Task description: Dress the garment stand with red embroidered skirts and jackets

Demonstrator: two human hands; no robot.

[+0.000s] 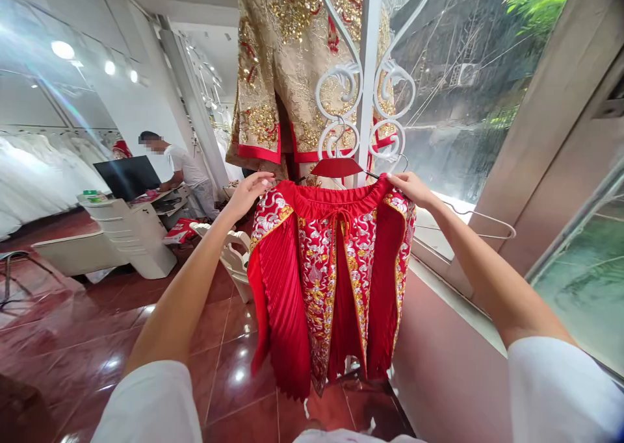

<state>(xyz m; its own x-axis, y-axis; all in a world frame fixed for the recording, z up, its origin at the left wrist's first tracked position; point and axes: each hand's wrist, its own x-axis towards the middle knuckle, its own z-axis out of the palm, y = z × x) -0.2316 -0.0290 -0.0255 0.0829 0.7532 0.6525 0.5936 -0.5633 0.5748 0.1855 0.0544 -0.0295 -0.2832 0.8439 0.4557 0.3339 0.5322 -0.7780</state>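
Note:
A red pleated skirt point(327, 280) with gold and silver embroidered panels hangs spread out in front of me. My left hand point(249, 191) grips the left end of its waistband, fingers closed. My right hand point(410, 186) pinches the right end of the waistband. A red hanger point(337, 166) sits just above the waistband, hooked on a white scrolled metal stand point(364, 79). A gold embroidered jacket point(287, 66) with red trim hangs on the stand behind the skirt.
A window ledge point(453, 293) and large window run along the right; a wire hanger point(487, 225) lies there. A white chair point(233, 254) stands behind the skirt. At the far left a person sits at a white desk point(127, 235) with a monitor point(127, 177). The floor is glossy red tile.

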